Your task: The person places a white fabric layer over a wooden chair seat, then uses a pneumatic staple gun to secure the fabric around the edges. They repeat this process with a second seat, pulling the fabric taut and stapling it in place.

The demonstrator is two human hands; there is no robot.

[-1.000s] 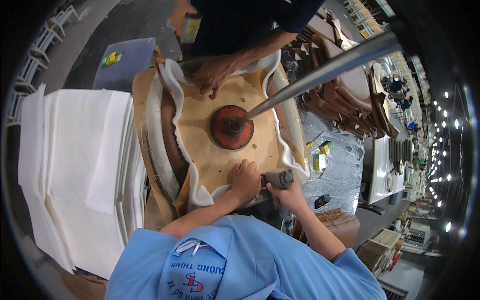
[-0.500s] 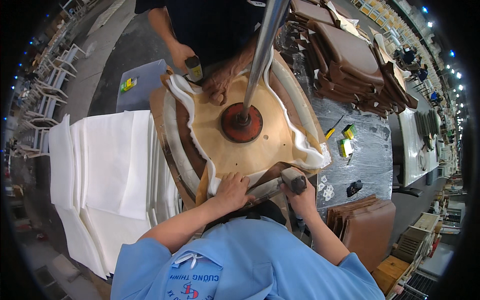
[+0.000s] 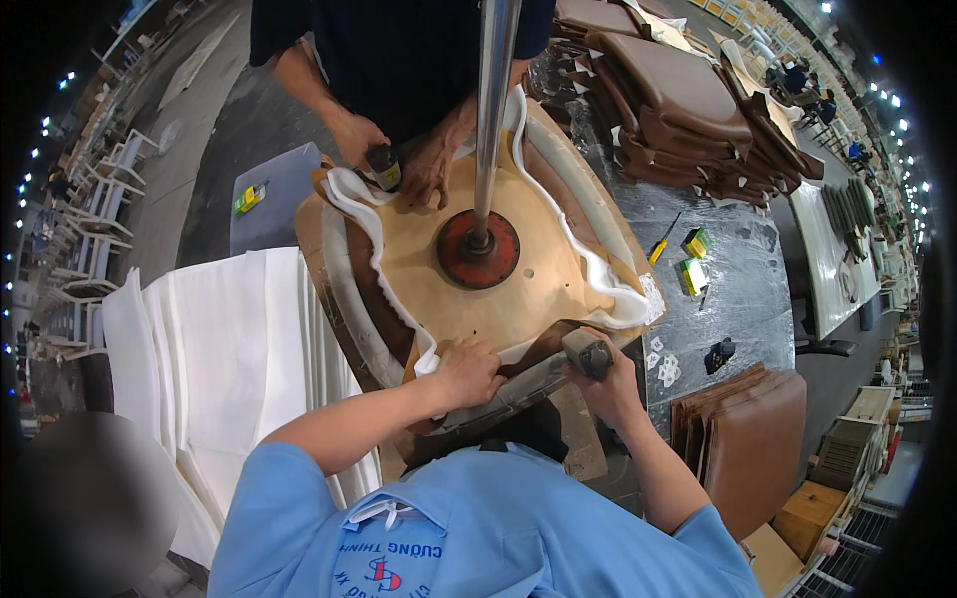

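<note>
A seat board (image 3: 538, 289) lies underside up, with white padding (image 3: 371, 234) and brown cover (image 3: 543, 346) around its edges. A red round press pad (image 3: 451, 251) on a metal rod bears down on its middle. My left hand (image 3: 466, 374) is closed at the near edge, its fingers curled over the cover; the fingertips are partly hidden. My right hand (image 3: 610, 387) grips a staple gun (image 3: 588, 356), held over the near right part of that edge. Across the seat, another person's hand holds a second staple gun (image 3: 383, 166).
White padding sheets (image 3: 224, 349) are stacked at the left. Brown covers (image 3: 678, 110) pile up at the far right, with more brown pieces (image 3: 758, 448) nearer. A yellow-handled screwdriver (image 3: 658, 249) and small green-yellow boxes (image 3: 695, 276) lie on the plastic-covered table (image 3: 748, 329).
My left hand has shifted slightly right along the near edge, its fingers more curled. The staple gun stays near the same spot. A dark blurred round shape has appeared at lower left.
</note>
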